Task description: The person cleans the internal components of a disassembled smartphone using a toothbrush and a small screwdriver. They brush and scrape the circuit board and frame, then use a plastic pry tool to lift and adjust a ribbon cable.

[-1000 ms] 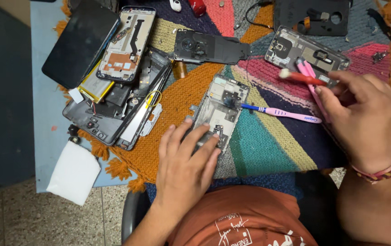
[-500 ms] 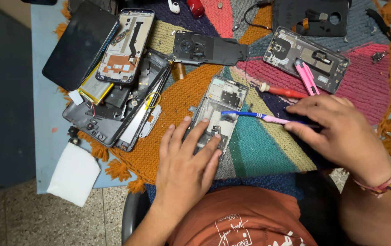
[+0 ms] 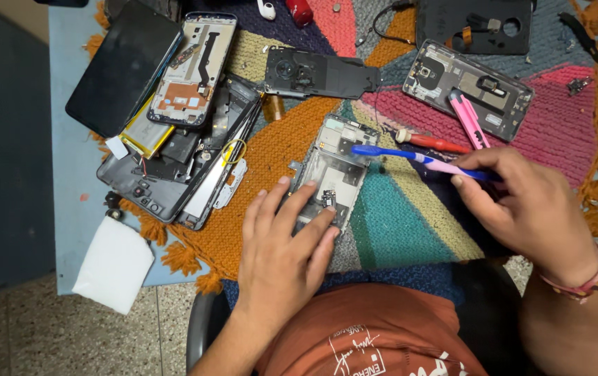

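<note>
Blue tabletop (image 3: 69,209) under striped woven mat (image 3: 410,230) | left hand (image 3: 281,251) flat, fingers spread, pinning silver open phone frame (image 3: 334,170) | right hand (image 3: 522,205) pinches blue-and-pink plastic toothbrush (image 3: 417,159) | brush axis 9-to-3 o'clock, head over frame's 12 o'clock end.

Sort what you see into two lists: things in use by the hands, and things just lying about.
In use: left hand on clear phone frame; right hand holding blue-and-pink toothbrush.

Lying about: red-handled screwdriver, pink cutter, black phone screen, white foam block.
</note>
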